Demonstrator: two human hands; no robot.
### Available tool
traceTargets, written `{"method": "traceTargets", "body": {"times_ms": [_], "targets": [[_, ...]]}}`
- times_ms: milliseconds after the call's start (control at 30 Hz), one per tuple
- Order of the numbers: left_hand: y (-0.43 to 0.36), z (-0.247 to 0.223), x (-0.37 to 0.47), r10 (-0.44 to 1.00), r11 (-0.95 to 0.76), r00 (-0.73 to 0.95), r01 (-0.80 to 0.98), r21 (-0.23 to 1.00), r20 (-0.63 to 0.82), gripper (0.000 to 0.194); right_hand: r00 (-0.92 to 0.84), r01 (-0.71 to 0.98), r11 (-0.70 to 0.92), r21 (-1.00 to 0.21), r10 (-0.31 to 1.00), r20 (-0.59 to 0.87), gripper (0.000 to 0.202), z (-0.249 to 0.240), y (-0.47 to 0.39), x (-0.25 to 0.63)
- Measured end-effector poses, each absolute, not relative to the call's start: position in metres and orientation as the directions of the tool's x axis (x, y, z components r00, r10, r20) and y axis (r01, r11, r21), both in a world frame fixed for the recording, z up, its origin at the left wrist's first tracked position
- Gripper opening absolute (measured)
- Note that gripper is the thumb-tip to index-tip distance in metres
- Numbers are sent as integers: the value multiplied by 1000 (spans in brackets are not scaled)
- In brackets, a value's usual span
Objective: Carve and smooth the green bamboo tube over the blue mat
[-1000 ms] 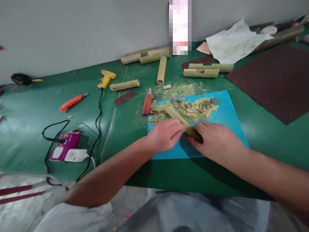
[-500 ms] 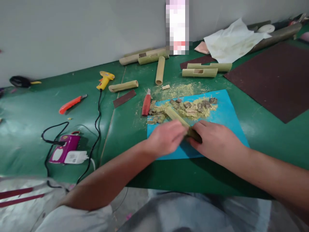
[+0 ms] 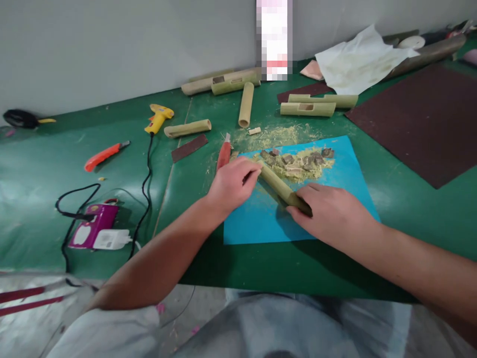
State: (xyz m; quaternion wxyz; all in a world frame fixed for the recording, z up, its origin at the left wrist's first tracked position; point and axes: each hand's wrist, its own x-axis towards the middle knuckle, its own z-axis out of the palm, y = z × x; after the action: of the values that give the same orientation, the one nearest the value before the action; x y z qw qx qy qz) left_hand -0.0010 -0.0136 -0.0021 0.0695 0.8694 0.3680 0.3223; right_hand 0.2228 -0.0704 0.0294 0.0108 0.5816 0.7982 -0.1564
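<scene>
A bamboo tube [image 3: 278,183] is tilted over a blue sheet [image 3: 257,226], its far end pointing up and to the left. My right hand [image 3: 328,211] is wrapped around the near end of the tube. Fingers curled, my left hand [image 3: 234,185] is at the far end; whatever they may hold is hidden. Bamboo chips and shavings [image 3: 298,164] lie heaped on the sheet just beyond the tube. A red-handled knife [image 3: 224,151] is partly covered by my left hand.
Cut bamboo pieces [image 3: 246,105] lie farther back on the green table [image 3: 208,268]. To the left are a yellow glue gun [image 3: 159,119], an orange cutter [image 3: 104,156] and a purple power strip [image 3: 95,226] with cords. Dark brown sheet [image 3: 421,129] lies right.
My left hand has slid up and left along the tube, from near my right hand to the far end. My right hand keeps its grip on the tube.
</scene>
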Motion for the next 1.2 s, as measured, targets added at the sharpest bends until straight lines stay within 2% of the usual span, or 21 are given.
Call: {"method": "traceTargets", "body": {"times_ms": [167, 333, 467, 533, 667, 800, 933, 1067, 1200], "targets": [[-17, -3, 3, 570, -821, 704, 469, 324, 424, 24, -311, 933, 263, -246, 933, -184, 19, 29, -71, 224], [-10, -6, 2, 673, -736, 527, 549, 397, 519, 16, -285, 945, 257, -200, 951, -122, 22, 29, -73, 224], [-12, -6, 4, 579, -814, 668, 439, 380, 467, 18, -344, 927, 331, -173, 938, -46, 18, 29, -75, 225], [-14, -6, 5, 577, -815, 681, 443, 374, 451, 19, -361, 920, 351, -174, 932, -29, 16, 29, -75, 225], [-16, -3, 6, 690, -722, 539, 560, 406, 483, 21, -352, 924, 336, -184, 934, -62, 17, 28, -74, 227], [-20, -2, 5, 618, -784, 669, 495, 374, 412, 27, -353, 925, 329, -189, 929, -112, 18, 28, -72, 226], [-13, -4, 1, 683, -723, 507, 571, 390, 525, 24, -312, 940, 285, -188, 941, -134, 19, 30, -72, 224], [-14, -3, 5, 614, -789, 642, 482, 381, 460, 21, -327, 935, 292, -201, 929, -174, 17, 31, -71, 222], [-21, 2, 12, 706, -706, 560, 601, 374, 433, 33, -316, 938, 284, -197, 935, -159, 19, 31, -71, 223]]}}
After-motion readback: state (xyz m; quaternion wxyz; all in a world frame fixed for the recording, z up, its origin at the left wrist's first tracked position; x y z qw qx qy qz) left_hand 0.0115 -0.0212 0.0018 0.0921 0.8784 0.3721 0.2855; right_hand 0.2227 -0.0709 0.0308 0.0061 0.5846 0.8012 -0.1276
